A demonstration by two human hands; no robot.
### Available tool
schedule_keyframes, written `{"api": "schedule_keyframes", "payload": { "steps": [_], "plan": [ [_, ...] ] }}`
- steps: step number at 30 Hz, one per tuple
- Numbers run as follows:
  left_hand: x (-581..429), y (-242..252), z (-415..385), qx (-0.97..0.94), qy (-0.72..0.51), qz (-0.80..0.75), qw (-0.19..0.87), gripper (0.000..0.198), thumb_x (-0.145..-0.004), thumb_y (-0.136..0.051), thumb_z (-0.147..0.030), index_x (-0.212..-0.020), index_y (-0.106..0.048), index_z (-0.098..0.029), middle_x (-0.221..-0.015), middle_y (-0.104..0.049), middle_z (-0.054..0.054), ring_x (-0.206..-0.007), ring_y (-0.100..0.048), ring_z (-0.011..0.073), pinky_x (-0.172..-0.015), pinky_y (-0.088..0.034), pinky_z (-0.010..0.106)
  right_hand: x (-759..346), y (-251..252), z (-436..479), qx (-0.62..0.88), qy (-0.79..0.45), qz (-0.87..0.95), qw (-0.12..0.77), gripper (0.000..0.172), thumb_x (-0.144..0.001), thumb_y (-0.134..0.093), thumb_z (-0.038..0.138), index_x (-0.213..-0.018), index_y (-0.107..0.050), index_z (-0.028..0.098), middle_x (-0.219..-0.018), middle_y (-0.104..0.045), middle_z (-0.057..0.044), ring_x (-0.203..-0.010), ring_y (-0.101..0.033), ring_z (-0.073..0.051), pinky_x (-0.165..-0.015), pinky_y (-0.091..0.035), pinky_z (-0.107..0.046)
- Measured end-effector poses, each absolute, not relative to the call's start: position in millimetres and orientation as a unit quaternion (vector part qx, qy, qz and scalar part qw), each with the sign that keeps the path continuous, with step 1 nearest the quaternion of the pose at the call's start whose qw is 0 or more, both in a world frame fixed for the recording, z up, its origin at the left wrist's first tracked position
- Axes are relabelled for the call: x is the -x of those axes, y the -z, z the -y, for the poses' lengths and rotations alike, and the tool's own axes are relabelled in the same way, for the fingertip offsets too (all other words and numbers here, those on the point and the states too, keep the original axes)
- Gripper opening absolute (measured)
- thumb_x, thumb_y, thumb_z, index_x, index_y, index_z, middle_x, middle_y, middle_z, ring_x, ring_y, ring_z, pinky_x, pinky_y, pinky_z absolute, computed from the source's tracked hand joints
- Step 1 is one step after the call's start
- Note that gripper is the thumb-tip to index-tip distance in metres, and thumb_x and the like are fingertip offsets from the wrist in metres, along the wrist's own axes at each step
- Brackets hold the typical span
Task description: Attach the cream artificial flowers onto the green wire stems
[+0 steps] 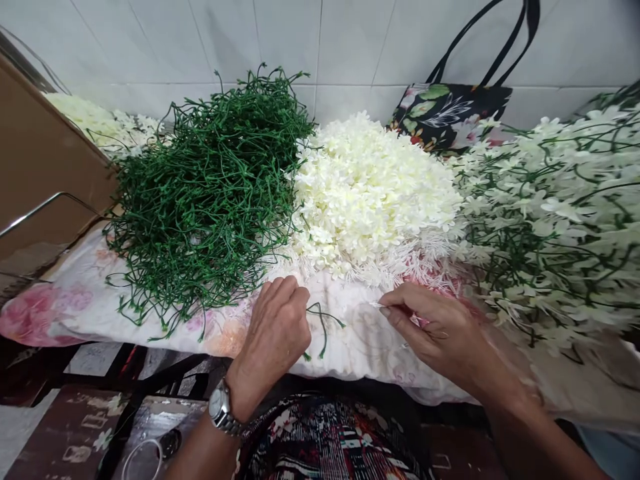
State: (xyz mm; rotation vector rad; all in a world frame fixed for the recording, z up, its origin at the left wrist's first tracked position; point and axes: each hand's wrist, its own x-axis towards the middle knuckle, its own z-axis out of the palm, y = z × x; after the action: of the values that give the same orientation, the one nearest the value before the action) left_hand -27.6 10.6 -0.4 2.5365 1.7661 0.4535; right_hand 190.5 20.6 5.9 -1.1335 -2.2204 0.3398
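Observation:
My left hand (280,323) is closed, knuckles up, with a thin branched green plastic stem (323,323) coming out from its finger side; the fingertips are hidden behind the hand. My right hand (433,327) pinches a thin white strand (374,304) between thumb and forefinger, its tip pointing left toward the stem. Beyond the left hand lies a tangled heap of green plastic stems (210,193). A pile of cream-white artificial flower heads (375,187) sits beyond both hands, with fine white strands (420,257) along its near edge.
Assembled white flowers with green stems (560,220) crowd the right side. A black floral bag (453,117) leans against the tiled wall (280,40). A cardboard box (45,147) stands at the left. Floral cloth (65,310) covers the work surface.

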Motion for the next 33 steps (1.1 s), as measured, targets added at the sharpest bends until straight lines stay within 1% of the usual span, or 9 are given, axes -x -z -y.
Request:
{"api": "schedule_keyframes", "payload": {
  "steps": [6,12,15,18,22,24,26,28,33],
  "plan": [
    [35,-1,-9,-0.802,-0.201,-0.561,0.03,0.023,-0.078,-0.037,-0.001,-0.065,-0.046,-0.019,-0.068,-0.052,0.005,-0.067,-0.047,0.0194,-0.066,-0.04,0.034,-190,-7,-17,0.441,-0.127,0.84,0.29,0.015,-0.084,-0.045,0.013,-0.076,-0.057,0.018,-0.065,-0.058,-0.002,-0.06,-0.054,-0.012,-0.055,-0.043,-0.023],
    [33,-10,-4,-0.745,-0.276,-0.598,0.108,0.019,-0.078,-0.039,-0.006,-0.065,-0.042,-0.021,-0.061,-0.05,-0.001,-0.059,-0.049,0.0146,-0.055,-0.038,0.026,-191,-4,-15,0.435,-0.124,0.848,0.277,0.016,-0.085,-0.044,0.015,-0.074,-0.056,0.018,-0.063,-0.056,-0.001,-0.058,-0.052,-0.012,-0.052,-0.041,-0.024],
    [31,-11,-2,-0.703,-0.328,-0.612,0.157,0.015,-0.078,-0.041,-0.007,-0.072,-0.049,-0.019,-0.065,-0.054,-0.001,-0.062,-0.052,0.0134,-0.058,-0.041,0.025,-189,-4,-13,0.424,-0.12,0.856,0.271,0.016,-0.085,-0.044,0.015,-0.074,-0.055,0.018,-0.064,-0.056,-0.001,-0.058,-0.052,-0.012,-0.053,-0.04,-0.024],
    [30,-10,0,-0.656,-0.383,-0.609,0.23,0.016,-0.08,-0.043,-0.01,-0.084,-0.057,-0.017,-0.073,-0.06,0.001,-0.068,-0.056,0.0134,-0.062,-0.043,0.024,-184,-8,-9,0.405,-0.161,0.856,0.278,0.014,-0.085,-0.043,0.013,-0.076,-0.053,0.019,-0.065,-0.054,0.0,-0.059,-0.051,-0.011,-0.053,-0.04,-0.023],
    [28,-8,4,-0.594,-0.439,-0.596,0.314,0.019,-0.081,-0.045,-0.014,-0.075,-0.063,-0.017,-0.069,-0.057,0.0,-0.062,-0.054,0.0122,-0.056,-0.041,0.024,-174,-14,-5,0.383,-0.226,0.84,0.31,0.012,-0.085,-0.044,0.012,-0.077,-0.051,0.019,-0.065,-0.053,0.001,-0.059,-0.051,-0.01,-0.052,-0.04,-0.022],
    [26,-7,8,-0.558,-0.462,-0.594,0.351,0.019,-0.081,-0.046,-0.015,-0.073,-0.063,-0.018,-0.069,-0.055,-0.001,-0.059,-0.052,0.0111,-0.054,-0.04,0.023,-168,-15,-2,0.381,-0.25,0.823,0.34,0.011,-0.085,-0.045,0.012,-0.079,-0.051,0.019,-0.074,-0.055,-0.002,-0.068,-0.054,-0.011,-0.058,-0.044,-0.022],
    [23,-5,12,-0.53,-0.482,-0.589,0.374,0.018,-0.081,-0.047,-0.017,-0.074,-0.064,-0.019,-0.069,-0.054,-0.001,-0.058,-0.051,0.0105,-0.053,-0.039,0.023,-163,-14,0,0.382,-0.253,0.809,0.369,0.009,-0.084,-0.046,0.012,-0.079,-0.052,0.018,-0.087,-0.056,-0.006,-0.083,-0.056,-0.013,-0.067,-0.046,-0.024],
    [20,-4,16,-0.519,-0.492,-0.584,0.385,0.018,-0.082,-0.047,-0.019,-0.075,-0.064,-0.02,-0.069,-0.054,-0.001,-0.056,-0.05,0.0103,-0.052,-0.039,0.023,-159,-11,1,0.376,-0.25,0.804,0.387,0.009,-0.083,-0.047,0.011,-0.082,-0.053,0.018,-0.094,-0.056,-0.007,-0.089,-0.057,-0.014,-0.072,-0.047,-0.025],
    [15,-5,21,-0.534,-0.476,-0.576,0.396,0.018,-0.081,-0.046,-0.018,-0.077,-0.064,-0.018,-0.068,-0.054,0.0,-0.059,-0.052,0.0115,-0.052,-0.04,0.023,-153,-4,-2,0.352,-0.249,0.8,0.416,0.012,-0.083,-0.046,0.008,-0.086,-0.052,0.018,-0.076,-0.057,-0.003,-0.072,-0.057,-0.011,-0.062,-0.046,-0.022]
  ]
}}
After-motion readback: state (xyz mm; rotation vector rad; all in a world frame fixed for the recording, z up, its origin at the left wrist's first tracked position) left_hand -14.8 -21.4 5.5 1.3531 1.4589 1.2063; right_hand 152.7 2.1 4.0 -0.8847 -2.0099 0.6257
